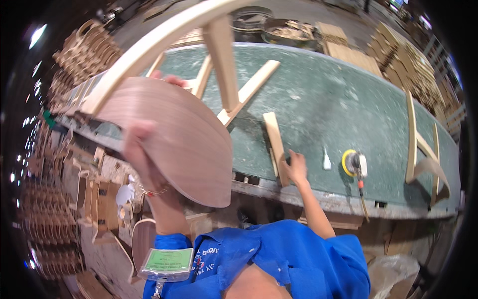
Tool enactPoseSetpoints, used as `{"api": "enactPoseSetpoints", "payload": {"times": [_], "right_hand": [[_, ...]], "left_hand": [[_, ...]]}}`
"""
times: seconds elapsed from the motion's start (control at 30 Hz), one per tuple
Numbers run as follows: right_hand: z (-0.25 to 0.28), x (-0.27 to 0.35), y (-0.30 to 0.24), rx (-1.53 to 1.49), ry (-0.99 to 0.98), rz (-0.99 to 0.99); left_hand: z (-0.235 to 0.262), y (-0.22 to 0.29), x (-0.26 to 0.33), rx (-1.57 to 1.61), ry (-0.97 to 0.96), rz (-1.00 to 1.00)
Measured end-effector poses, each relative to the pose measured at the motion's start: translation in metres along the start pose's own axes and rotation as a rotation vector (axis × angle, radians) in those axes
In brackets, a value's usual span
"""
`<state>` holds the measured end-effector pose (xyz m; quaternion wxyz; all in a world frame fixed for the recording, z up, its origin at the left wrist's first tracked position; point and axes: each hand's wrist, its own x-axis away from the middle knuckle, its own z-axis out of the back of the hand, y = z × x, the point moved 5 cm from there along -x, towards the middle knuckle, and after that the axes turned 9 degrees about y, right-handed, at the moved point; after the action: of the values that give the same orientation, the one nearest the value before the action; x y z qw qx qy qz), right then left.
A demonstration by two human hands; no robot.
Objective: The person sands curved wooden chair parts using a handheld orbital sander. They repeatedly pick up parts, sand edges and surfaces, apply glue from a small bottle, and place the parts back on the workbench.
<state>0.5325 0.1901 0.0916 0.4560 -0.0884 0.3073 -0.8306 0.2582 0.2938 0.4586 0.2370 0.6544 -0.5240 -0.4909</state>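
Note:
My left hand [141, 149], blurred by motion, grips the near edge of a curved brown wooden panel [184, 134], which looks like a chair back. The panel is held up at the left, beside a pale wooden chair frame [224, 65]; whether they are joined I cannot tell. Fingertips [172, 79] show at the panel's far edge; whose they are is unclear. My right hand [297, 168] is low over the table, fingers apart, by the edge of a pale wooden bar [275, 139]. The bar lies near the table's front edge.
On the green table [318, 104] are a sander with a yellow pad [354, 163] and a small white bottle [326, 160]. Another wooden frame [423, 149] stands at the right end. Stacked wooden parts [406, 65] are behind the table, with more stacks [87, 50] far left.

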Motion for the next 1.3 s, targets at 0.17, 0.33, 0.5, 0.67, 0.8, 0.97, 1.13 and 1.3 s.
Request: {"api": "enactPoseSetpoints", "payload": {"times": [0.17, 0.33, 0.5, 0.67, 0.8, 0.97, 1.13, 1.3], "right_hand": [[0.084, -0.022, 0.065, 0.443, 0.251, 0.01], [0.186, -0.022, 0.19, 0.734, 0.314, -0.345], [0.181, -0.029, 0.214, 0.467, 0.124, -0.267], [0.204, -0.04, 0.184, 0.031, 0.189, -0.106], [0.214, -0.06, 0.031, -0.44, -0.006, 0.199], [0.301, -0.038, -0.193, -0.725, -0.022, 0.649], [0.304, -0.017, -0.336, -0.342, -0.009, 1.2], [0.284, 0.023, -0.402, -0.348, -0.008, 1.421]], "left_hand": [[0.005, -0.013, 0.059, 0.006, -0.069, 0.328], [0.005, -0.029, 0.081, 0.109, -0.262, 0.348], [0.0, -0.038, 0.107, 0.126, -0.361, 0.32], [-0.006, -0.052, 0.138, -0.007, -0.449, 0.409], [0.005, -0.07, 0.163, -0.164, -0.398, 0.403], [0.0, -0.068, 0.164, -0.101, -0.278, 0.401], [-0.009, -0.057, 0.155, -0.029, -0.249, 0.343], [0.004, -0.056, 0.156, -0.211, -0.206, 0.517]]}}
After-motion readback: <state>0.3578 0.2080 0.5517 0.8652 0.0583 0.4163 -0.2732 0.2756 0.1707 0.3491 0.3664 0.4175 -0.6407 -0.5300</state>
